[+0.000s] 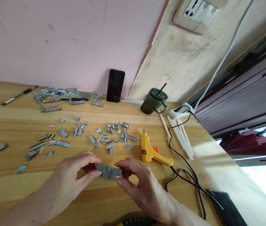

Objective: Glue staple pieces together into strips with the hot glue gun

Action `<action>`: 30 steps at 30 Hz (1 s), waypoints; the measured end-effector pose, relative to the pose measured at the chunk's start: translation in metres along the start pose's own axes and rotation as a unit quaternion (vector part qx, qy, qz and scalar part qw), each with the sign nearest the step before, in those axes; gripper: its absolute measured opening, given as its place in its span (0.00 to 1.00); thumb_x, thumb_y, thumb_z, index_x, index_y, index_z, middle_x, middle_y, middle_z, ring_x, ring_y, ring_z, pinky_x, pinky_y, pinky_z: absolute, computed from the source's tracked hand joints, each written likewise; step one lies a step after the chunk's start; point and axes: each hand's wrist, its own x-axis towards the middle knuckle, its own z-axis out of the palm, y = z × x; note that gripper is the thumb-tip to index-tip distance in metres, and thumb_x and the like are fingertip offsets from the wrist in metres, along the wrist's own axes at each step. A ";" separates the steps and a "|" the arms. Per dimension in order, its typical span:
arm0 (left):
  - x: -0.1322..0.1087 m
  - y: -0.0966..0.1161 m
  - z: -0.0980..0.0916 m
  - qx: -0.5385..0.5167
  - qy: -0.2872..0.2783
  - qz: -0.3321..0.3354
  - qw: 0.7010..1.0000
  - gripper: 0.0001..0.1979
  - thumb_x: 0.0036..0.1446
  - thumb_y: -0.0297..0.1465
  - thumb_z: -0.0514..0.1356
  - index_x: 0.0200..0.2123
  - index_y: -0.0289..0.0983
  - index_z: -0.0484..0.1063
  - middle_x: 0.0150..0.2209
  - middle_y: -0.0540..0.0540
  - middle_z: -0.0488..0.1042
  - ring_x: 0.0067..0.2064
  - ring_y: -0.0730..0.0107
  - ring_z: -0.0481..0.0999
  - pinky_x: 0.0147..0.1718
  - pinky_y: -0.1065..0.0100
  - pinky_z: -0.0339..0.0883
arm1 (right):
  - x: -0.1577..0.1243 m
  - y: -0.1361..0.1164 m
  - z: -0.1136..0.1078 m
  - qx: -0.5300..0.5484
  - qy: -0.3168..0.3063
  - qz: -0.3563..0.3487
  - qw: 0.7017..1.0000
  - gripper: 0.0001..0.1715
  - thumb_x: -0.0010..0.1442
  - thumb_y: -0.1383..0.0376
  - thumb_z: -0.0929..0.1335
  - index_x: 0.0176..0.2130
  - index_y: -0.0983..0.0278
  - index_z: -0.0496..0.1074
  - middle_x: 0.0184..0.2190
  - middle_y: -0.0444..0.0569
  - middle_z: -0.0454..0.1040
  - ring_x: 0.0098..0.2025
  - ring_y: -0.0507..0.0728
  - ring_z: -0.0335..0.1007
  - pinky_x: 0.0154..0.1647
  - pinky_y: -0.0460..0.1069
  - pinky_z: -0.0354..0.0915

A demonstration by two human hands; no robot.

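Observation:
Between both hands, just above the wooden table [53,182], is a small grey piece made of joined flat strips [109,171]. My left hand [76,175] pinches its left end between thumb and fingers. At its right end, the thumb and fingertips of my right hand [136,180] are closed on it. Beyond the hands lie many loose grey metal-looking bits [110,145], some single and some joined. A yellow glue gun [153,150] with an orange trigger lies to the right of my right hand.
Thin metal rods [78,93] and joined grey pieces [51,109] lie near the wall, beside a pen [20,95]. A phone [115,85] leans there. Right of it stand a green lidded mug [150,102], white glue sticks [181,136], a power strip [180,111] and black cords [191,182].

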 end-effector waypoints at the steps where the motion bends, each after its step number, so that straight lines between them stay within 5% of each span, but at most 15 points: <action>1: 0.000 0.000 0.000 0.000 0.000 0.000 1.000 0.05 0.52 0.29 0.59 0.31 0.42 0.75 0.29 0.52 0.79 0.29 0.71 0.78 0.28 0.74 0.73 | 0.000 -0.001 0.001 0.015 -0.006 0.009 1.000 0.14 0.52 0.72 0.68 0.41 0.70 0.73 0.28 0.48 0.74 0.29 0.53 0.71 0.31 0.48 0.68; 10: 0.000 0.000 0.002 -0.004 -0.002 0.040 0.999 0.06 0.52 0.28 0.58 0.32 0.41 0.76 0.27 0.51 0.78 0.27 0.72 0.77 0.26 0.75 0.72 | 0.005 -0.002 0.005 0.045 -0.010 0.054 0.997 0.09 0.52 0.73 0.67 0.36 0.66 0.76 0.25 0.45 0.73 0.27 0.52 0.67 0.28 0.46 0.64; 15: 0.000 0.002 0.003 0.002 0.010 0.035 0.999 0.05 0.51 0.29 0.59 0.31 0.40 0.75 0.24 0.53 0.76 0.24 0.73 0.75 0.25 0.75 0.71 | 0.004 0.001 -0.012 0.062 0.020 0.047 0.997 0.07 0.56 0.67 0.67 0.35 0.64 0.75 0.25 0.44 0.72 0.27 0.52 0.65 0.28 0.47 0.63; 20: -0.002 -0.002 0.006 0.016 0.020 0.046 0.999 0.08 0.53 0.30 0.58 0.36 0.41 0.76 0.26 0.52 0.76 0.24 0.73 0.76 0.27 0.73 0.72 | -0.002 0.016 -0.030 -0.064 0.085 0.053 0.993 0.07 0.58 0.66 0.66 0.35 0.61 0.75 0.28 0.44 0.71 0.27 0.52 0.65 0.27 0.47 0.63; 30: 0.001 -0.011 0.004 0.057 -0.028 0.059 0.996 0.06 0.51 0.27 0.58 0.32 0.41 0.75 0.28 0.52 0.77 0.27 0.72 0.76 0.27 0.74 0.70 | -0.012 0.035 -0.022 -0.290 0.020 0.073 0.954 0.10 0.57 0.70 0.67 0.38 0.60 0.76 0.32 0.46 0.73 0.28 0.53 0.71 0.29 0.47 0.65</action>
